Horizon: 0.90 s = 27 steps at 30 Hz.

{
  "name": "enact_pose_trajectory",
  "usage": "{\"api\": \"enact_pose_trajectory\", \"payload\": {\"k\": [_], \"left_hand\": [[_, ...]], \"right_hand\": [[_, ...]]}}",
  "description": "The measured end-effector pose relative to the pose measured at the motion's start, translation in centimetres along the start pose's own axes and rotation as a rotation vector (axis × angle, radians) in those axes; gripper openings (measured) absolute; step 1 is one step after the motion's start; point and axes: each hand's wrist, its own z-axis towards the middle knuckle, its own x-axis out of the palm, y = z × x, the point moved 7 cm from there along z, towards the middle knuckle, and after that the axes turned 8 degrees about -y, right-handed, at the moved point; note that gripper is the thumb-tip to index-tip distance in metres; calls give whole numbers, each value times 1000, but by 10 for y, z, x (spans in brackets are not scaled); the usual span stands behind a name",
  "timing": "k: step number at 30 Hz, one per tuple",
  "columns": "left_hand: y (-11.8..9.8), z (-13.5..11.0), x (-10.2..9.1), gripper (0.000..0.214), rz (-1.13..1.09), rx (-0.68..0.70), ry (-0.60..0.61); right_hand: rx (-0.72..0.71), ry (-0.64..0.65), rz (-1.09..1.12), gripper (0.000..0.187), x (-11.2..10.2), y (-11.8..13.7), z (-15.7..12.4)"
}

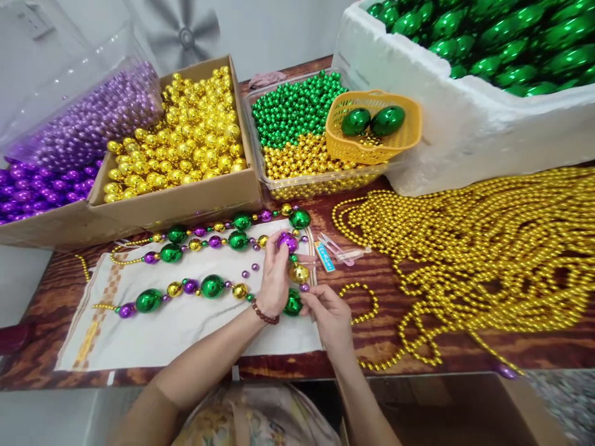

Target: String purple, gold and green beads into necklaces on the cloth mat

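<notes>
A strand of large green, purple and gold beads (212,286) lies along a white cloth (186,331), its right end curving up between my hands. My left hand (275,275), with a brown bead bracelet at the wrist, has its thumb and fingers closed around the strand at a purple bead (287,242). Lower right, my right hand (331,316) pinches the strand beside a small purple bead (304,288) and a big green bead (292,303). A gold bead (299,273) sits between the hands. Two loose small purple beads (250,271) rest on the cloth.
Many gold bead chains (465,260) spread over the right side. Thread snips (335,249) lie beside the cloth. Behind stand a cardboard box of gold beads (181,197), a clear bin (320,183), a yellow basket (409,133) and a foam box (446,133).
</notes>
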Motion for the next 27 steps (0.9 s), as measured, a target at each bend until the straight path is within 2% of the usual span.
{"api": "enact_pose_trajectory", "payload": {"k": [4, 6, 8, 12, 14, 18, 21, 27], "left_hand": [[13, 13, 13, 47, 85, 52, -7], [17, 20, 21, 43, 146, 28, 60], [21, 24, 28, 41, 218, -16, 181], [30, 22, 38, 44, 351, -163, 457], [33, 21, 39, 44, 385, -229, 533], [35, 20, 43, 43, 463, -311, 624], [36, 17, 48, 42, 494, -376, 695], [37, 17, 51, 40, 473, -519, 736]], "right_hand": [[-42, 38, -91, 28, 3, 9, 2], [-52, 116, -147, 27, -1, 18, 8], [-65, 127, -172, 27, -12, 31, 19], [-100, -115, -77, 31, -43, 58, 53], [-78, -128, -6, 32, -42, 63, 67], [23, -86, 115, 30, -29, 57, 85], [36, -97, 168, 31, -29, 53, 93], [-7, -347, 421, 40, -72, 64, 114]]}}
